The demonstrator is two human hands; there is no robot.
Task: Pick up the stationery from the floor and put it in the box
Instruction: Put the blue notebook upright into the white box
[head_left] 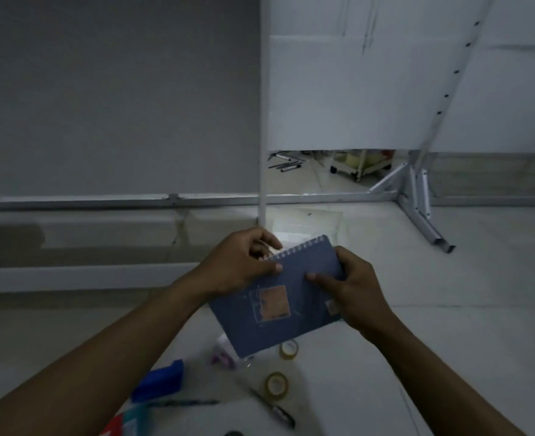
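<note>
A blue spiral notebook (278,309) with an orange square on its cover is held above the floor by both hands. My left hand (238,265) grips its top left corner at the wire spine. My right hand (351,287) grips its right edge, thumb on the cover. Just beyond the notebook stands a clear box (316,223) on the floor. Below the notebook lie two tape rolls (277,385), (289,349), a blue object (162,379), a pen (184,403), a dark pen (275,410) and a small purple and white item (223,352).
A white metal frame rail (118,201) runs along the floor behind the box, with an upright post (263,121) and a slanted brace foot (426,225) at the right. A red and teal item (121,423) lies at the bottom edge.
</note>
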